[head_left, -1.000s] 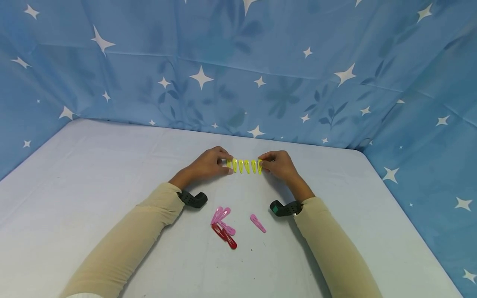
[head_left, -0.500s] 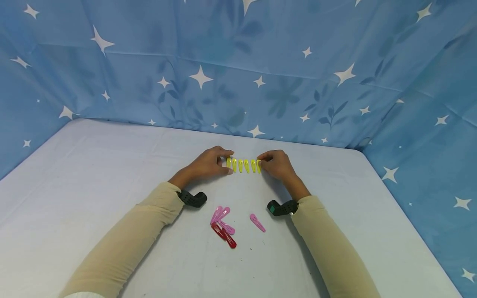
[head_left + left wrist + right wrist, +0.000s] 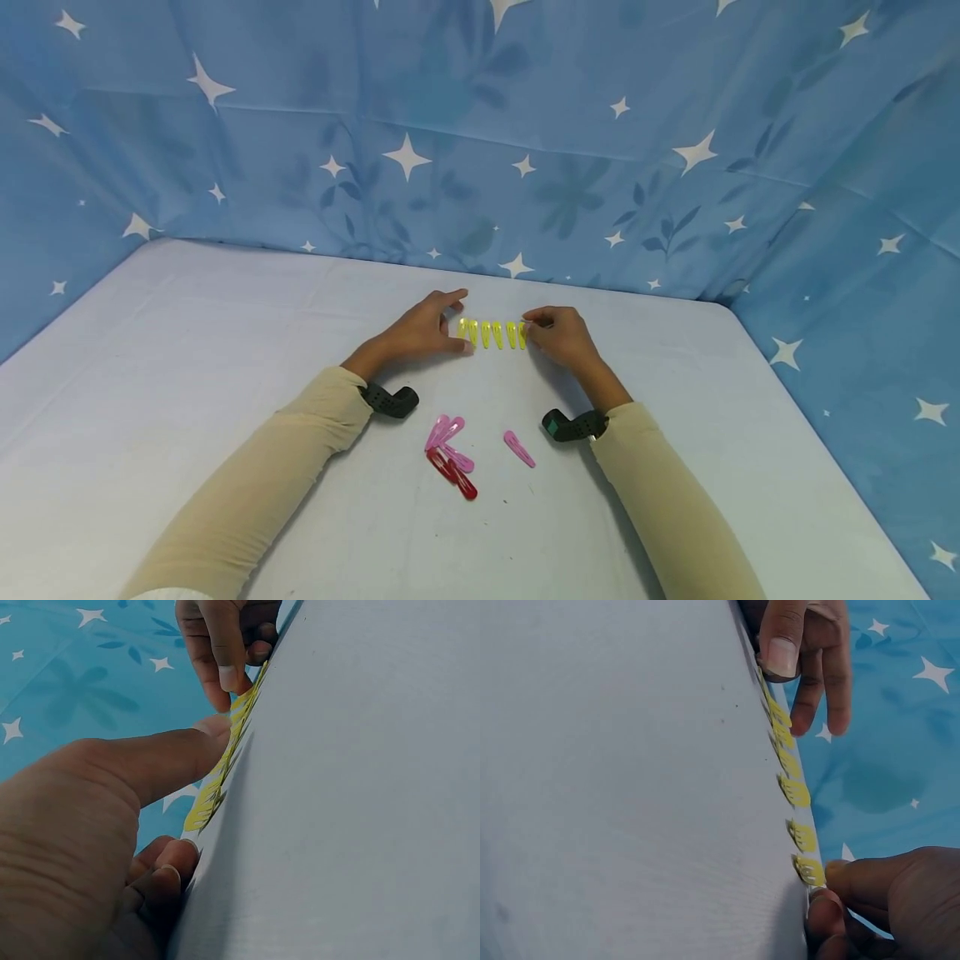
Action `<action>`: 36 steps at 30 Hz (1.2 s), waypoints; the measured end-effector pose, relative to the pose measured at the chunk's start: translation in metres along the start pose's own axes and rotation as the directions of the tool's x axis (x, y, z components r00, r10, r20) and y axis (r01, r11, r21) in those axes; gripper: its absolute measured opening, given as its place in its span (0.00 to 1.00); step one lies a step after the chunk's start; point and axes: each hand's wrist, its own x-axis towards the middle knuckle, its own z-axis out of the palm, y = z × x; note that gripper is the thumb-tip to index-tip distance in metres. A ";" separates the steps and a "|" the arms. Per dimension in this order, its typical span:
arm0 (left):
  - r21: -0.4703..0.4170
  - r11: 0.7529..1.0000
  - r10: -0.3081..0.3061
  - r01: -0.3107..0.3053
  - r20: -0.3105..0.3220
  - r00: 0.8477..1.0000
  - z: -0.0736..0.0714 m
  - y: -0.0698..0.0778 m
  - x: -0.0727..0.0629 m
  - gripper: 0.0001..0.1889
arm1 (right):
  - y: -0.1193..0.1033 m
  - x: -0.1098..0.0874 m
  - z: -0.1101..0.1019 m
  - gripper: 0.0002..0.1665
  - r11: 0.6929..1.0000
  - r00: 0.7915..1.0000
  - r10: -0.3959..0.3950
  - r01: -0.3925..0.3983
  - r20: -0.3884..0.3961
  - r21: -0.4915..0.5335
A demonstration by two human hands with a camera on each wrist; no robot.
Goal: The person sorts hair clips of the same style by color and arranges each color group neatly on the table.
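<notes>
Several yellow snap hair clips point(image 3: 497, 335) lie side by side in a row near the back of the table. At the row's left end my left hand point(image 3: 422, 328) has its thumb and index finger spread apart, with the thumb near the lower tips of the leftmost clips. My right hand point(image 3: 564, 337) pinches the edge of the rightmost yellow clip point(image 3: 810, 871) between thumb and fingers. Closer to me lie pink hair clips point(image 3: 456, 458) in a small pile with two red hair clips point(image 3: 463, 482). A single pink clip point(image 3: 519, 449) lies apart to the right.
A white cloth covers the table point(image 3: 300, 517). Behind it hangs a blue curtain point(image 3: 450, 108) with white stars. Each wrist wears a black camera band, one on the left point(image 3: 388, 401) and one on the right point(image 3: 573, 425).
My left index finger has lifted away from the upper ends of the clips, widening its gap to the thumb. The rightmost clip has shifted slightly left, closer to its neighbour.
</notes>
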 end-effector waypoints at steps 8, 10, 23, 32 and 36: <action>-0.024 0.999 -0.022 0.022 0.008 1.000 0.001 0.001 0.000 0.52 | 0.002 -0.001 -0.004 0.22 1.000 0.998 -0.018 0.017 0.068 0.011; -0.042 0.998 -0.037 0.037 0.004 0.999 0.001 0.001 -0.001 0.53 | 0.002 -0.002 -0.004 0.23 0.999 0.997 -0.023 0.020 0.077 0.029; -0.140 0.984 -0.129 0.109 -0.142 0.981 0.003 0.018 -0.022 0.23 | 0.004 -0.030 -0.015 0.21 0.996 0.994 -0.085 0.086 0.074 -0.008; -0.106 0.994 -0.039 0.028 -0.100 0.994 -0.007 0.031 -0.057 0.12 | 0.011 -0.059 -0.015 0.18 0.974 0.966 -0.220 0.211 0.137 0.081; -0.100 0.995 0.026 -0.028 -0.022 0.999 -0.007 0.038 -0.070 0.11 | 0.012 -0.071 -0.016 0.16 0.964 0.953 -0.256 0.240 0.163 0.110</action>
